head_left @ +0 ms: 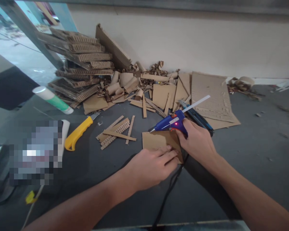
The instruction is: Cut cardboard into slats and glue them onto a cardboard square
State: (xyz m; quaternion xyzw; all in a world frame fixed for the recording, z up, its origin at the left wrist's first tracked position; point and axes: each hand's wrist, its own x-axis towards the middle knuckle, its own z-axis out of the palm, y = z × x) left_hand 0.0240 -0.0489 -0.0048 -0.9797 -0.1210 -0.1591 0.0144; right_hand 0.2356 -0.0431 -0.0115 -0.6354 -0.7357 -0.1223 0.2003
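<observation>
My right hand [197, 141] grips a blue hot glue gun [170, 122] with a white glue stick jutting from its back; the nozzle points left, just above a flat brown cardboard piece [156, 140] on the dark floor. My left hand [150, 166] lies flat on that cardboard's near edge, fingers together, pressing it down. The gun's black cord [167, 194] trails toward me between my forearms.
Cut corrugated strips [117, 131] lie left of the cardboard. A yellow utility knife [78, 133], a green-and-white tube [53, 99], a stack of cardboard [80, 69], scrap heap [144, 83] and a corrugated sheet [212, 96] sit along the wall.
</observation>
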